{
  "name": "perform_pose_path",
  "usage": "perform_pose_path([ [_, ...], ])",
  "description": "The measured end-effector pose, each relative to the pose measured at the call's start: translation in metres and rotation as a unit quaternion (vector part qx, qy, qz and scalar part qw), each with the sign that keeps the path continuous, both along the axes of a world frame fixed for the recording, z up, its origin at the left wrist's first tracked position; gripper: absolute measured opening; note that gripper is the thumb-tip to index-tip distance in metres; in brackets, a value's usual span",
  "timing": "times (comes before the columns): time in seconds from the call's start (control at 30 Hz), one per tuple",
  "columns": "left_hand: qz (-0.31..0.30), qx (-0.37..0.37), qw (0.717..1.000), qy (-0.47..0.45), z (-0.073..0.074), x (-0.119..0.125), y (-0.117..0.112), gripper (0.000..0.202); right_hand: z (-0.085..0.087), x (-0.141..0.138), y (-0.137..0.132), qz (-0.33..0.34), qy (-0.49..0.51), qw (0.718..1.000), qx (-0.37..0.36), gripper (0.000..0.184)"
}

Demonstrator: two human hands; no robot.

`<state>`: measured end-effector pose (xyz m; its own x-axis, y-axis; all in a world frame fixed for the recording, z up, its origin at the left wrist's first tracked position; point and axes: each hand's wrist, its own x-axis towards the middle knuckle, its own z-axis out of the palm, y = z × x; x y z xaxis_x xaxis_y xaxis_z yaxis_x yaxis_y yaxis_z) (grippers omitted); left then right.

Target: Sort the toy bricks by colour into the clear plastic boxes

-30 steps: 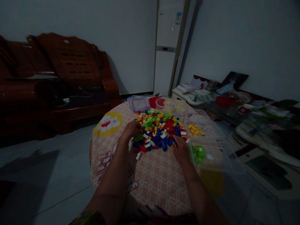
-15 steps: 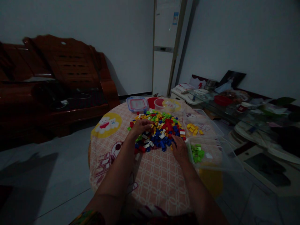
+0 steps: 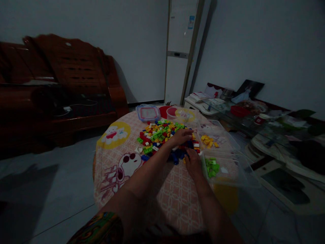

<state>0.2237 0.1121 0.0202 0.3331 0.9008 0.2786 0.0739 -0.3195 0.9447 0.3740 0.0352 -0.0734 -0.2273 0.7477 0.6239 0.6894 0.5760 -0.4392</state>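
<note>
left hand (image 3: pixel 181 135): stretched across brick pile (image 3: pixel 158 134) to its far right edge, palm down, fingers loosely curled, hold on any brick not discernible | right hand (image 3: pixel 192 162): at pile's near right corner, fingertips on blue bricks (image 3: pixel 176 156), grip unclear | yellow-brick tub (image 3: pixel 225 143) just right of left hand; green-brick tub (image 3: pixel 235 173) touching-close right of right hand | all on desk (image 3: pixel 172 198)

The room is dim and underexposed, with a cool grey cast on the walls. The brightest patch is the patterned table (image 3: pixel 119 162) and its heap of coloured bricks (image 3: pixel 158 134). A soft, dark shadow spreads over the floor (image 3: pixel 30 183) at left. The wooden sofa (image 3: pixel 63 84) is smeared by motion blur, and straight lines lean and bow near the frame's edges.
</note>
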Motion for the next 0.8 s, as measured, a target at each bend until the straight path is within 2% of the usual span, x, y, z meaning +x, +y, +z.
perform_pose_path([
  [0.17, 0.107, 0.023, 0.983, 0.144, 0.007, -0.06, -0.028, 0.038, 0.002, 0.0, -0.002, 0.014, 0.008, 1.0, -0.003, 0.042],
  [0.33, 0.251, 0.005, 0.931, 0.264, 0.01, -0.122, -0.055, 0.028, 0.005, 0.0, -0.003, 0.012, 0.02, 1.0, -0.004, 0.041],
  [0.47, 0.323, -0.025, 0.885, 0.336, 0.012, -0.155, -0.068, 0.021, 0.004, 0.0, -0.004, 0.015, 0.024, 1.0, -0.006, 0.041],
  [0.6, 0.314, -0.067, 0.871, 0.371, 0.014, -0.17, -0.076, 0.016, 0.002, 0.0, -0.003, 0.012, 0.029, 0.999, -0.006, 0.041],
  [0.7, 0.284, -0.081, 0.875, 0.384, 0.012, -0.172, -0.077, 0.013, 0.001, 0.001, -0.003, 0.011, 0.03, 0.999, -0.01, 0.042],
  [0.8, 0.273, -0.087, 0.866, 0.409, 0.008, -0.17, -0.075, 0.015, 0.001, 0.001, -0.003, 0.008, 0.026, 1.0, -0.012, 0.042],
])
